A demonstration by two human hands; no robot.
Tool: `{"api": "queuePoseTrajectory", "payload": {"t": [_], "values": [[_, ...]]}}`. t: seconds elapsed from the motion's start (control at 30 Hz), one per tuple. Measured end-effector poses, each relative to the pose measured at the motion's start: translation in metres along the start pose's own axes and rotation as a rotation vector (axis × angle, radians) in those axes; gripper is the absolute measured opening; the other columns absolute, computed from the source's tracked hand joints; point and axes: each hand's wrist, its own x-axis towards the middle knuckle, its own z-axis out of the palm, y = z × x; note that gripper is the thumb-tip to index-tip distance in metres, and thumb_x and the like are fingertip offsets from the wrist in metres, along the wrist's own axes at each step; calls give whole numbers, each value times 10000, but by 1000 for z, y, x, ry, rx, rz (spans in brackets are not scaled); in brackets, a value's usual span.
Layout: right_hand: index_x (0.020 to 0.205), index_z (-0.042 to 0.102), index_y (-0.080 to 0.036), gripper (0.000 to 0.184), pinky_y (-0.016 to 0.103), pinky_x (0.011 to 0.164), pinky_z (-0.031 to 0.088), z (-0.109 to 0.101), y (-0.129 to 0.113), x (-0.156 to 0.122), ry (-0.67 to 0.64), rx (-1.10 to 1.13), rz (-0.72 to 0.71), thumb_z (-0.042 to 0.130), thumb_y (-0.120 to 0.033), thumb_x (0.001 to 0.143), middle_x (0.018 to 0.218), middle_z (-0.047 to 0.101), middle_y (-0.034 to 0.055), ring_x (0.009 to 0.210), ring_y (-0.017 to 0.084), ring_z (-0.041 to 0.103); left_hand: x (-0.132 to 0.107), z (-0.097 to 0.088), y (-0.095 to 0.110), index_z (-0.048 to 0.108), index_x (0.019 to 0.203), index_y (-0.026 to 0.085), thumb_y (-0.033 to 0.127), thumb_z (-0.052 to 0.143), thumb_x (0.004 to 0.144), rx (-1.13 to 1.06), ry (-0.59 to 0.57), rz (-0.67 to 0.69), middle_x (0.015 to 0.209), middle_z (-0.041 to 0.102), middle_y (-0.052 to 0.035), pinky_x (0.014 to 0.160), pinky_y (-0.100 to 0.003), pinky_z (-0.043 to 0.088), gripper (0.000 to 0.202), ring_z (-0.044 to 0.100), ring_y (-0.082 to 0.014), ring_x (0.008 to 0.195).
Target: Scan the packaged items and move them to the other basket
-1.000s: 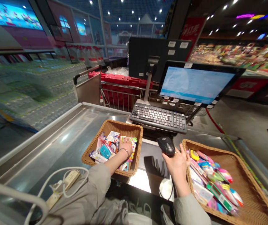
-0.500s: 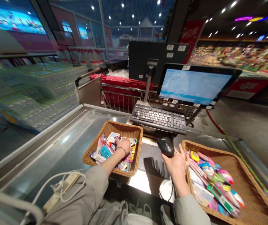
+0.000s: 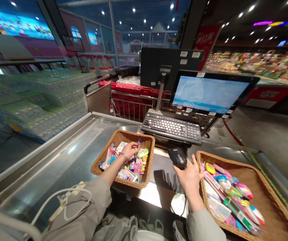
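My left hand (image 3: 130, 150) is over the left wicker basket (image 3: 152, 160), fingers closed on a thin, blue-topped packet (image 3: 139, 143) held up edge-on; its kind is hard to make out. Small colourful packets (image 3: 127, 174) fill the basket beneath it. In my right hand (image 3: 190, 175) is a black barcode scanner (image 3: 177, 157), gripped between thumb and fingers, some fingers stretched out beside the right basket. Its handle is mostly hidden by the hand. The right wicker basket (image 3: 272, 201) holds several bright packaged items (image 3: 234, 197), heaped on its left side.
A black keyboard (image 3: 171, 128) and a lit monitor (image 3: 210, 92) stand beyond the baskets. The metal counter (image 3: 68, 150) has a raised rim. A power strip with a white cable (image 3: 68, 190) lies by my left sleeve. A trolley (image 3: 126, 103) stands behind the counter.
My left hand has risen from among the packets and turned toward the basket's far right, now with the blue-topped packet in it. My right hand and the scanner stay nearly still.
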Motion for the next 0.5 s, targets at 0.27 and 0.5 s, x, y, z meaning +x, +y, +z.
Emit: {"api": "queuePoseTrajectory", "payload": {"t": [0.27, 0.5], "values": [[943, 718, -202, 419, 528, 1092, 179, -6, -1, -3, 4, 11, 24, 509, -470, 697, 1168, 694, 140, 1337, 287, 407, -4, 1, -3, 550, 885, 181, 249, 689, 715, -268, -1, 47, 902, 727, -26, 853, -299, 559, 231, 696, -162, 911], [1028, 701, -202, 425, 532, 1077, 211, -11, -3, -5, 24, -11, 9, 519, -437, 725, 1181, 685, 149, 1334, 302, 417, -5, 2, -6, 564, 933, 173, 225, 684, 727, -287, 11, 49, 933, 732, -43, 862, -323, 560, 244, 701, -175, 912]]}}
